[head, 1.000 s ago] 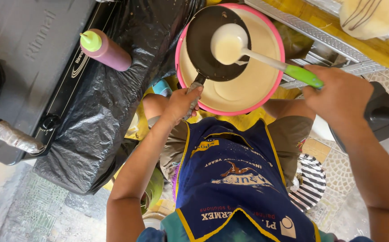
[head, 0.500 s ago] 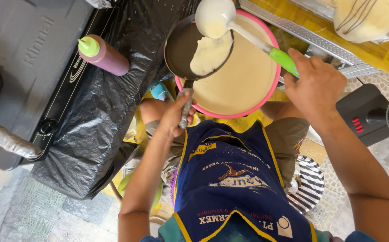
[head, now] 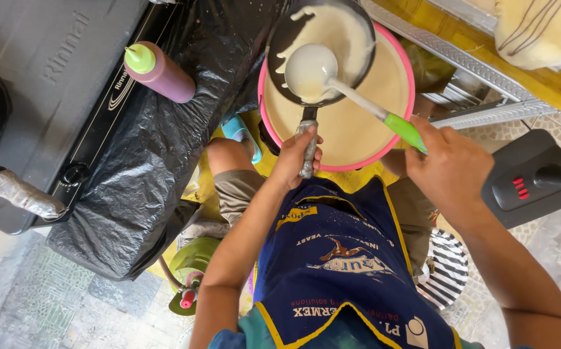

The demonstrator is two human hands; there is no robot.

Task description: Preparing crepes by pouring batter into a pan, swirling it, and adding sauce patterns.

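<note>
My left hand [head: 298, 154] grips the metal handle of a small black frying pan [head: 279, 45], held over a pink bowl [head: 398, 139] of pale batter. Batter coats most of the pan's inside. My right hand [head: 451, 169] holds the green handle of a white ladle [head: 309, 70]; the ladle's cup rests inside the pan, over the batter. The bowl sits in front of my knees, just beyond my blue apron [head: 345, 258].
A black gas stove [head: 28, 71] stands at left, partly draped in a black plastic sheet [head: 145, 161]. A purple squeeze bottle [head: 161, 72] with a green cap lies on it. A fan base [head: 526, 184] sits at right, a green gas cylinder [head: 193, 268] below.
The pan has tilted up and shifted right over the bowl. Batter has gone from the ladle into the pan and spread over it. The ladle's cup now sits low in the pan.
</note>
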